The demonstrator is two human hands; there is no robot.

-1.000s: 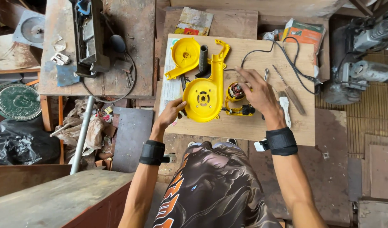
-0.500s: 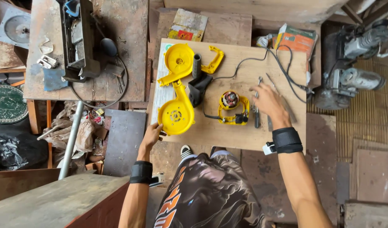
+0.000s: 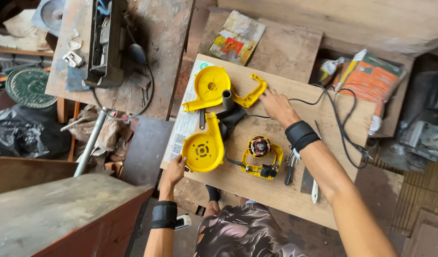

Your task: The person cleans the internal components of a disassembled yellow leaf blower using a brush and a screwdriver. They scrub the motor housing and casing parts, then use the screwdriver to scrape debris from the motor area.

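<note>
The wooden board (image 3: 295,190) serves as the reference for all positions. Off its left edge stands a worn bench (image 3: 166,57) carrying a dark metal tool body (image 3: 104,43).

The left hand (image 3: 175,170) rests at the board's near-left edge, fingers loosely curled against the rim of the lower yellow casing half (image 3: 203,148) and gripping nothing firmly; the hold appears meant to steady the casing (its round vented face lies upward). The left forearm rises straight from below, a black wristband (image 3: 164,215) on it.

Toward the board's far-left corner lies the second casing half (image 3: 210,88), with a black nozzle piece (image 3: 231,112) between the two halves. These parts are spread flat, apart from each other, evidently for access.

At board centre sits the motor (image 3: 261,147) in its yellow cradle, cord trailing off to the right.

The right hand (image 3: 276,105) reaches to the far side, fingers extended, fingertips touching the yellow handle piece (image 3: 251,94), not yet closed on it. The arm crosses the board diagonally, wrist nearly straight. Pliers (image 3: 289,167) lie beside the motor.
</note>
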